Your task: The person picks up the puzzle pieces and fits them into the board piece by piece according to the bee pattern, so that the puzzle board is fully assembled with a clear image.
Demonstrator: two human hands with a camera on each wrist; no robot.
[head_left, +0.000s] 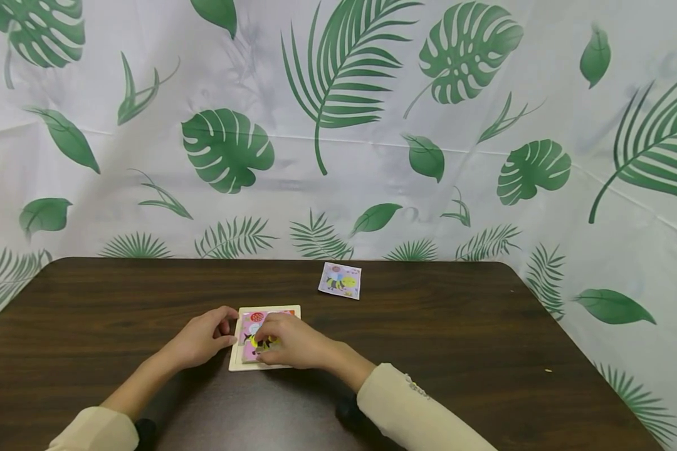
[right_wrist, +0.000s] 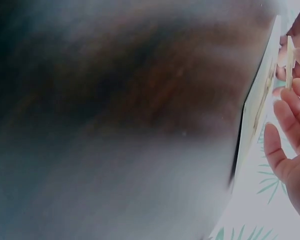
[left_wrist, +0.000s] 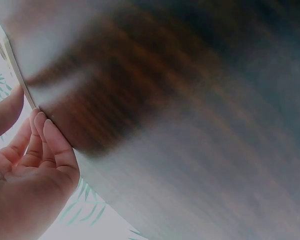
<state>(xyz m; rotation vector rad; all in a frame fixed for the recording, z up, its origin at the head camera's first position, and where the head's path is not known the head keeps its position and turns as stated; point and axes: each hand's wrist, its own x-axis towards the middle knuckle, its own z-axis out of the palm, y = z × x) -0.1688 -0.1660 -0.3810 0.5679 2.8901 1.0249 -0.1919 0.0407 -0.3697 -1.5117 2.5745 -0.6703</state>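
A square wooden puzzle tray [head_left: 234, 362] lies between two bare hands, a little below and left of centre in the head view. The left hand [head_left: 204, 335] is at its left edge, fingers loosely bent and thumb apart from the index finger, the tips touching the pale rim. The right hand [head_left: 296, 341] reaches over the tray from the right, its fingers curled; the right wrist view, at upper right, shows a thin puzzle piece [right_wrist: 289, 65] pinched edge-on in the fingertips, apart from the tray. Which part of the picture that piece bears cannot be told.

Inside the rim is a pink bee picture [head_left: 249, 355] with a red round shape near its top, partly covered by the right hand. Cream sleeves [head_left: 423, 407] come in from the bottom of the frame.

Farther up, right of centre, a small card [head_left: 340, 281] printed with a yellow-and-black bee lies near the far edge of the dark wood-grain table [head_left: 429, 326]. A white cloth [head_left: 367, 181] with green leaves fills the upper frame.
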